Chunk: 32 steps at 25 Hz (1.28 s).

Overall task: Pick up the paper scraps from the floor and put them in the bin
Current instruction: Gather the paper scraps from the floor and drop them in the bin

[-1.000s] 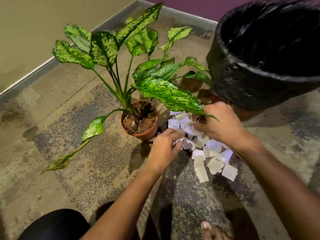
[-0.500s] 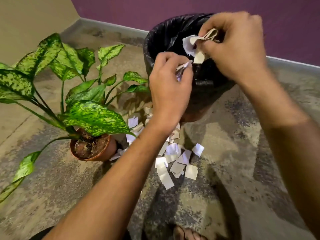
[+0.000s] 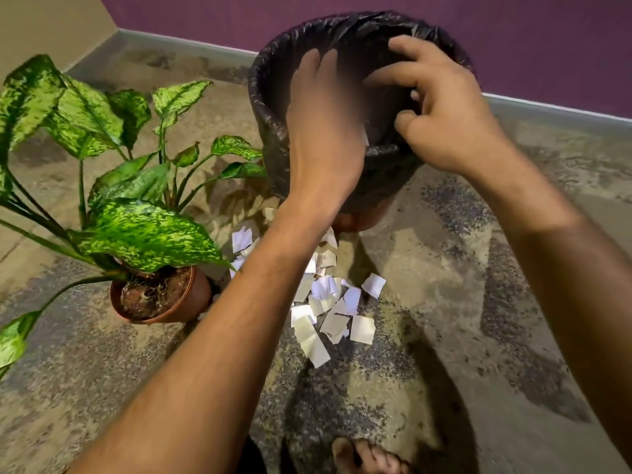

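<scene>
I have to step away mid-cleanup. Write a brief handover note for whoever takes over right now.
Left hand: over the bin, fingers spread, open; motion-blurred, no paper seen in it.
Right hand: over the bin's mouth, fingers loosely open, nothing visibly held.
Bin: black-lined, on the floor by the purple wall.
Done: I cannot see into the bin well enough to count what is in.
Left: a pile of paper scraps lies on the floor between the bin and the potted plant, some close to the pot.
</scene>
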Each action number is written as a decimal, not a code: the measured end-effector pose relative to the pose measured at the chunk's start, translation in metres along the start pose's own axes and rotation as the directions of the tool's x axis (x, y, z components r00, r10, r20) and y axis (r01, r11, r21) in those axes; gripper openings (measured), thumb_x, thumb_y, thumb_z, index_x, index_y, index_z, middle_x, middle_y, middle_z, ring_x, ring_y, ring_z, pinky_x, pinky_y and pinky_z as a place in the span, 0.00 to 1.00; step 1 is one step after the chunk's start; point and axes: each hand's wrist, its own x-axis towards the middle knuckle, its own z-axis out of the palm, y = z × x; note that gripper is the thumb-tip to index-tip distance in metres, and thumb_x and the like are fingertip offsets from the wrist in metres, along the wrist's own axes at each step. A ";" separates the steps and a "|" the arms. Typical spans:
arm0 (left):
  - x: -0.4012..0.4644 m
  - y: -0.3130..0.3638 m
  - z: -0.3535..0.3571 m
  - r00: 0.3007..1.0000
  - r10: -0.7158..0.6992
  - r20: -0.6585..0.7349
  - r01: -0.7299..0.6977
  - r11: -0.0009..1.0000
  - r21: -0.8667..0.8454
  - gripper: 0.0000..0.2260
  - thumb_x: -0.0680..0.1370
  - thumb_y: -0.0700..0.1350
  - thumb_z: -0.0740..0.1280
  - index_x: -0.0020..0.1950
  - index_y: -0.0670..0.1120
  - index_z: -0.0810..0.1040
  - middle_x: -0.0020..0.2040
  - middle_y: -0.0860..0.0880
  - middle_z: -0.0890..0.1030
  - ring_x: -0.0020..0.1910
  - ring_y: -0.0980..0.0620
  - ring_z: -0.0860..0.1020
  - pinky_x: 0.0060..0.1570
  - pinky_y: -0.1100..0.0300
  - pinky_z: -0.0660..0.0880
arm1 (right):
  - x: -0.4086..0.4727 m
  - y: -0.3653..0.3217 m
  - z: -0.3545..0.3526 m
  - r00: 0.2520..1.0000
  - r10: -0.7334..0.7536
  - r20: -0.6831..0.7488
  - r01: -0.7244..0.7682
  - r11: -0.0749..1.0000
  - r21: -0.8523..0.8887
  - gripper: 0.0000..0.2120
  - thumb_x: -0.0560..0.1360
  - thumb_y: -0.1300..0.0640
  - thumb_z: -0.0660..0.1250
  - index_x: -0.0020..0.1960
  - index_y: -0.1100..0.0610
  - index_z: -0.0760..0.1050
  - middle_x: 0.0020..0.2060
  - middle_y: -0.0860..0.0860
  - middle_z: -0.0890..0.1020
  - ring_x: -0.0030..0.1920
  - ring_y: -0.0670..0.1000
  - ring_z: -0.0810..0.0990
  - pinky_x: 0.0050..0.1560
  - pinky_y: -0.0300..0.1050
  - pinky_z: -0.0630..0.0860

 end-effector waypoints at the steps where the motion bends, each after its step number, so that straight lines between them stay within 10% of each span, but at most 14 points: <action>1: -0.004 0.000 0.000 0.999 0.031 -0.025 -0.032 0.999 -0.021 0.24 0.78 0.38 0.61 0.74 0.39 0.62 0.76 0.41 0.60 0.76 0.43 0.57 0.74 0.50 0.58 | -0.006 0.000 0.001 0.998 -0.018 -0.055 0.020 0.999 0.049 0.25 0.70 0.69 0.60 0.63 0.50 0.77 0.73 0.49 0.67 0.74 0.49 0.63 0.70 0.47 0.69; 6: -0.062 -0.004 0.005 0.952 0.148 -0.269 -0.193 0.970 -0.148 0.16 0.77 0.30 0.62 0.65 0.32 0.71 0.69 0.34 0.68 0.71 0.37 0.65 0.68 0.42 0.64 | -0.059 0.007 0.027 0.944 -0.001 -0.331 0.092 0.961 0.261 0.13 0.72 0.69 0.62 0.49 0.58 0.82 0.53 0.49 0.80 0.56 0.45 0.78 0.56 0.39 0.76; 9: -0.130 -0.028 0.019 0.981 0.007 -0.193 -0.044 0.981 -0.189 0.17 0.78 0.32 0.63 0.66 0.35 0.71 0.70 0.38 0.67 0.72 0.40 0.64 0.68 0.41 0.65 | -0.104 0.026 0.060 0.959 0.076 -0.273 -0.002 0.966 0.259 0.10 0.74 0.70 0.65 0.47 0.59 0.82 0.48 0.50 0.82 0.50 0.49 0.81 0.54 0.41 0.78; 12: -0.194 -0.060 0.026 0.962 -0.266 -0.063 0.254 0.954 -0.157 0.18 0.80 0.40 0.62 0.70 0.45 0.68 0.74 0.48 0.63 0.75 0.51 0.59 0.70 0.47 0.65 | -0.144 0.047 0.091 0.974 0.221 -0.047 -0.210 0.961 0.178 0.10 0.76 0.60 0.66 0.56 0.50 0.79 0.54 0.48 0.81 0.48 0.56 0.82 0.53 0.51 0.80; 15: -0.237 -0.093 0.021 0.864 -0.502 0.033 0.500 0.865 0.048 0.25 0.80 0.52 0.62 0.74 0.48 0.60 0.77 0.48 0.57 0.76 0.52 0.54 0.71 0.45 0.63 | -0.167 0.069 0.114 0.827 0.389 0.405 -0.398 0.915 -0.066 0.32 0.73 0.43 0.70 0.73 0.43 0.62 0.75 0.47 0.63 0.72 0.54 0.65 0.70 0.60 0.65; 19: -0.266 -0.133 0.002 0.679 -0.733 0.045 0.676 0.648 0.351 0.42 0.73 0.61 0.69 0.77 0.43 0.51 0.78 0.41 0.50 0.77 0.41 0.47 0.74 0.41 0.50 | -0.183 0.091 0.138 0.639 0.423 0.643 -0.236 0.903 -0.359 0.58 0.61 0.34 0.76 0.78 0.43 0.42 0.78 0.44 0.44 0.78 0.55 0.48 0.74 0.60 0.54; 22: -0.276 -0.152 -0.010 0.572 -0.819 0.051 0.738 0.540 0.404 0.51 0.67 0.67 0.71 0.77 0.46 0.47 0.78 0.42 0.46 0.76 0.38 0.43 0.73 0.39 0.47 | -0.181 0.090 0.154 0.641 0.413 0.647 -0.138 0.891 -0.433 0.62 0.57 0.36 0.79 0.77 0.40 0.41 0.78 0.44 0.44 0.76 0.56 0.52 0.69 0.57 0.63; 32: -0.254 -0.147 -0.001 0.606 -0.744 0.283 0.527 0.642 0.558 0.51 0.67 0.60 0.75 0.78 0.53 0.45 0.76 0.46 0.55 0.73 0.40 0.55 0.72 0.43 0.60 | -0.151 0.052 0.203 0.677 0.114 0.727 0.152 0.945 -0.289 0.54 0.66 0.49 0.78 0.77 0.39 0.44 0.75 0.50 0.57 0.68 0.58 0.68 0.57 0.53 0.77</action>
